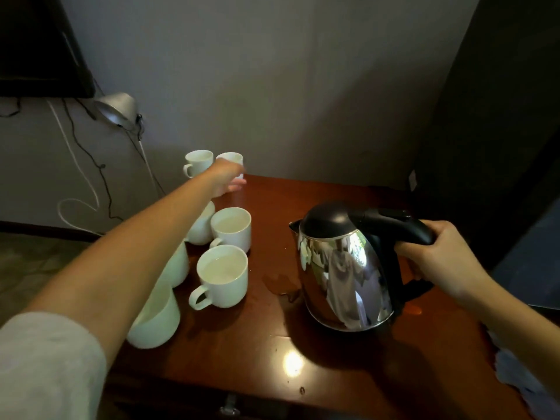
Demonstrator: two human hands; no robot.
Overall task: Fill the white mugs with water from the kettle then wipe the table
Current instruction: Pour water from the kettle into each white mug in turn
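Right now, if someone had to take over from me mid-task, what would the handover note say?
Left hand: reaching across to the far mug at the back of the table; grip unclear.
Right hand: closed on the handle of the kettle, which stands upright on the table.
Done: the two nearest fully visible mugs hold water.
Unclear: the mugs under the left arm are partly hidden.
Left: fill the two back mugs, then wipe the spilled water beside the kettle.

The left forearm (145, 237) hides parts of three mugs (157, 316).
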